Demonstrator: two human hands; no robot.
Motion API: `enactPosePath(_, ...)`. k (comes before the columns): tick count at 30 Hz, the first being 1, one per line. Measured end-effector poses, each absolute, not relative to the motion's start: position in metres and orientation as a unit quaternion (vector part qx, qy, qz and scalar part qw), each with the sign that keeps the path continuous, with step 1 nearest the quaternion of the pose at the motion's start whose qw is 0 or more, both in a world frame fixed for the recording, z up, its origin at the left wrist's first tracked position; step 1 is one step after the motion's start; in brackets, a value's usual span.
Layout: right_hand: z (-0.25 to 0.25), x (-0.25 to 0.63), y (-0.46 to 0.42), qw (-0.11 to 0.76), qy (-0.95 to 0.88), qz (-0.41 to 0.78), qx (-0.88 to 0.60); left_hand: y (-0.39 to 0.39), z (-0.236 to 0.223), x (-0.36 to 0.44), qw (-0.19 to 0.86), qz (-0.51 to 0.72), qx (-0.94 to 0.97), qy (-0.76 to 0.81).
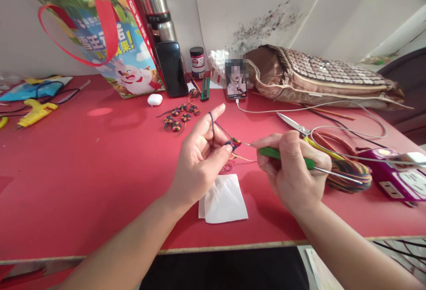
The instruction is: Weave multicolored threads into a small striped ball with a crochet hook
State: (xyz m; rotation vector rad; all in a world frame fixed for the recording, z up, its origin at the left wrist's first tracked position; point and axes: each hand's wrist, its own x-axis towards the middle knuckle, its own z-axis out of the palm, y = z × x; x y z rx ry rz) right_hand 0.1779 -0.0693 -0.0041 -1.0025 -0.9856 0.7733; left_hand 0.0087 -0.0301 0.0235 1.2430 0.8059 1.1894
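Note:
Between thumb and fingers, my left hand (203, 152) pinches a small multicoloured crochet piece (234, 143). Dark yarn (213, 125) loops over its raised index finger and runs down to the piece. My right hand (293, 165) is closed around the green handle of a crochet hook (271, 152). The hook's thin metal tip reaches the crochet piece from the right. Several finished-looking small crochet pieces (176, 119) lie beyond my left hand. To the right of my right hand rests a skein of variegated yarn (349, 175). Folded white tissue (226, 199) lies below my hands.
Scissors (296, 125) and a purple power strip (386, 174) sit at the right. Behind stand a phone (236, 79) on a cable, a dark phone (172, 69), a thermos (159, 17) and a large bag (109, 37). A yellow glue gun (36, 111) lies left on the red table (100, 183).

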Motion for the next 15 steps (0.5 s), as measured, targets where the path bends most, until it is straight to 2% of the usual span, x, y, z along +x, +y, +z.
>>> enactPosePath(15,0.007,0.177,-0.064,0.688,-0.376,0.408,-0.467,-0.029,0.026,0.01,0.605,0.49,0.521,0.349)
